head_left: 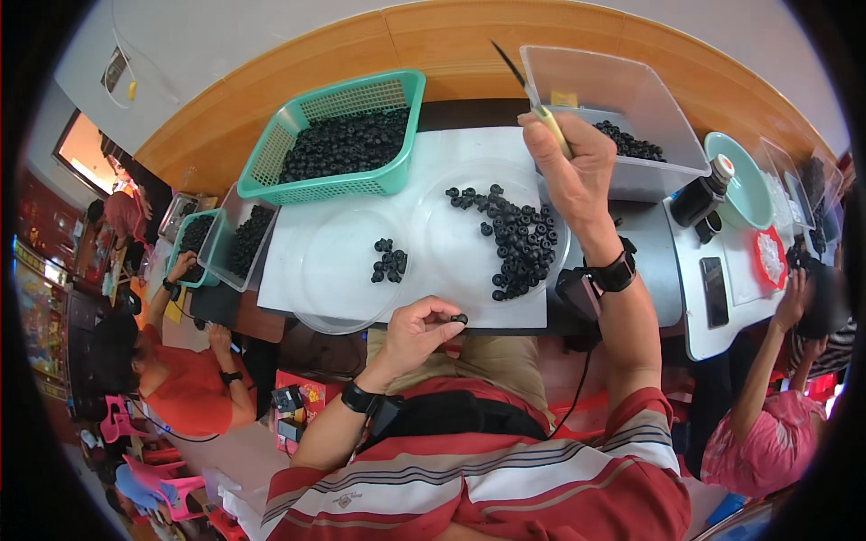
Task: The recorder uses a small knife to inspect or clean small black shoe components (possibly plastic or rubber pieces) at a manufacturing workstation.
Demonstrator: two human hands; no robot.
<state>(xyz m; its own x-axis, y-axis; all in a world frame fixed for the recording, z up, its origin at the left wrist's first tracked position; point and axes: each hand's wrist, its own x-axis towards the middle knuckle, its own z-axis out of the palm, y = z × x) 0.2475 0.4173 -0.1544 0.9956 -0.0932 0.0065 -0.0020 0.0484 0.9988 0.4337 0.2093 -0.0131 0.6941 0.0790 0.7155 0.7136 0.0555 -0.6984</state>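
Observation:
My left hand pinches a small black ring-shaped part between thumb and fingertips at the near edge of the white sheet. Raised over the far right side, my right hand grips a knife by its pale yellow handle, the slim dark blade slanting up and left. A pile of similar black parts lies on the right clear round plate. The left clear plate carries a smaller cluster of black parts.
Behind the plates stand a teal basket full of black parts and a clear bin with more. To the right are a dark bottle, a teal bowl and a phone. Other people sit working on both sides.

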